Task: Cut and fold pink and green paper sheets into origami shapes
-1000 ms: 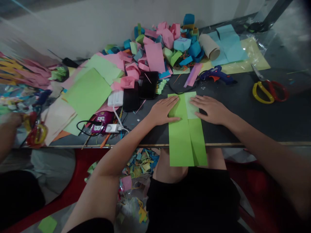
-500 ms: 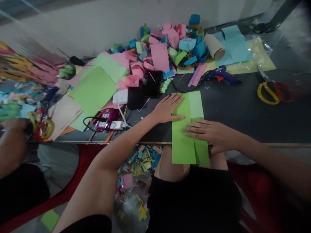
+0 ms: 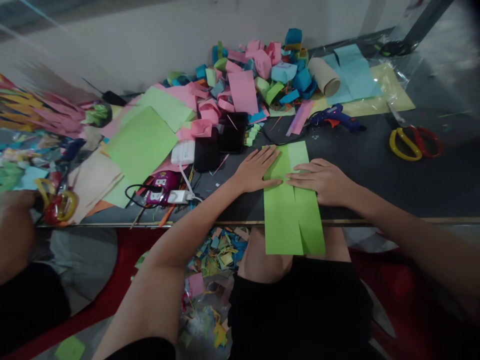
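Note:
A folded green paper lies at the table's front edge, its lower part hanging past the edge over the lap. My left hand rests flat on its upper left side, fingers spread. My right hand lies on the right flap, fingers stretched to the left over the paper's middle. A paler green strip shows at the paper's top right. Neither hand grips anything.
Scissors lie at the right, a blue glue gun behind the paper. Curled paper pieces are heaped at the back. Phones, a power adapter and green sheets lie left. Another person's hand is at far left.
My right hand has moved up along the green paper, uncovering more of the right flap's lower part. My left hand stays on the upper left side. The view has shifted slightly.

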Available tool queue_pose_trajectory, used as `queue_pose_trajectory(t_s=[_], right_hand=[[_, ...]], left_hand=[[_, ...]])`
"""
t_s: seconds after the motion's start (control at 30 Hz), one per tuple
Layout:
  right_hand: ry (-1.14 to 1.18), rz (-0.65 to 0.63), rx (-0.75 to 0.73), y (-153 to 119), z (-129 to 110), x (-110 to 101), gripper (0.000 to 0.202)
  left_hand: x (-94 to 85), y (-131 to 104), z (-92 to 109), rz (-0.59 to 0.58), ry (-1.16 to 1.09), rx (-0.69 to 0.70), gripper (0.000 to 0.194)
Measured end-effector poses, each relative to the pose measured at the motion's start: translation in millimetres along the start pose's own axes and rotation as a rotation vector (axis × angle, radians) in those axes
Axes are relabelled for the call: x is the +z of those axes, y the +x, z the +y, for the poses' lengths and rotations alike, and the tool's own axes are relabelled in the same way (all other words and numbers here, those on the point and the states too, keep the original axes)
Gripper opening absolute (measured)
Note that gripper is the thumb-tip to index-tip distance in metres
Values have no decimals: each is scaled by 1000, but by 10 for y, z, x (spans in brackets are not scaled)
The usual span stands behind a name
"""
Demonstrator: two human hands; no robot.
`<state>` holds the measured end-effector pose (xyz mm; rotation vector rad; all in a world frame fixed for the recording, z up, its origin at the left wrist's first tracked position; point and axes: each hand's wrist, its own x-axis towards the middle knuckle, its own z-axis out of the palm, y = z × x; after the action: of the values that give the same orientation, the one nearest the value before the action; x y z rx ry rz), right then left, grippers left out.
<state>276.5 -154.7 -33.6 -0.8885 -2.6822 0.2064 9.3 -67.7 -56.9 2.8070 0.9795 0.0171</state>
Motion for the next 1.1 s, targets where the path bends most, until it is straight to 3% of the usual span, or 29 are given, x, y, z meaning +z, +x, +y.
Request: queue_pose_trajectory(t_s=[0.17, 0.33, 0.4, 0.47, 0.53, 0.63, 0.83, 1.0, 1.1], right_hand=[[4, -71, 38, 7, 4, -19, 40], [221, 36, 4, 36, 147, 102, 40], [330, 89, 103, 81, 198, 123, 43], [377, 114, 292, 146, 220, 112, 49], [373, 86, 472, 216, 221, 82, 53], [351, 46, 604, 284, 213, 45, 54], [286, 182, 637, 207, 215, 93, 47], [196, 205, 646, 154, 213, 195, 47], [155, 214, 614, 156, 213, 243, 50]], left_hand=[[0, -8, 18, 22, -18, 0, 99], [57, -9, -31, 76, -31, 22, 87], [114, -11, -87, 86, -24, 43, 72], [184, -20, -153, 62, -8, 57, 59], [242, -36, -208, 43, 9, 55, 51], [259, -63, -222, 76, 12, 31, 44], [123, -56, -66, 134, 12, -85, 47], [49, -55, -51, 138, -41, -105, 44], [11, -131, -34, 231, -187, -172, 50]])
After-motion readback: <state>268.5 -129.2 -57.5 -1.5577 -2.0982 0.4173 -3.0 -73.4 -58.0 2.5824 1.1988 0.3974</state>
